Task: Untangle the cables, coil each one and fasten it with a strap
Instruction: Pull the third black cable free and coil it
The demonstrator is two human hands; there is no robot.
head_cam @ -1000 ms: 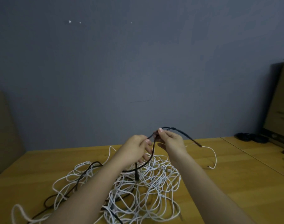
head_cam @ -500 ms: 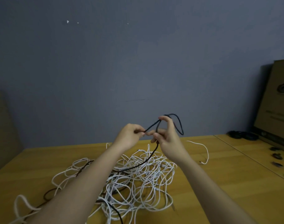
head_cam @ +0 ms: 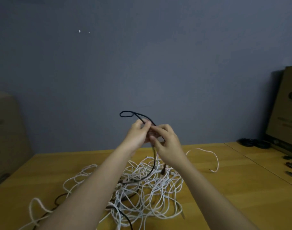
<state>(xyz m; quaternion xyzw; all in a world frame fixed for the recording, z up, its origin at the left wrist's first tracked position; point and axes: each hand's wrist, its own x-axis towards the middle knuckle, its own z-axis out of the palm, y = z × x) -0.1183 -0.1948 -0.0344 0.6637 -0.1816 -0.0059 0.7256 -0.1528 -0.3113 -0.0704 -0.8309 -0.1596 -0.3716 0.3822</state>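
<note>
Above the desk point(head_cam: 241, 188), both hands have risen: left hand point(head_cam: 137, 135) and right hand point(head_cam: 166, 141) pinch the black cable point(head_cam: 137, 114), now looped toward eleven o'clock; coiling has begun, its tail trailing into the white cables point(head_cam: 150, 196).

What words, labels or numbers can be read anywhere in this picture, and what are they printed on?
None can be read.
Cardboard box at right: a dark printed logo and faint lines of print, too blurred to read.
Wall, table, cables: no text visible.
</note>
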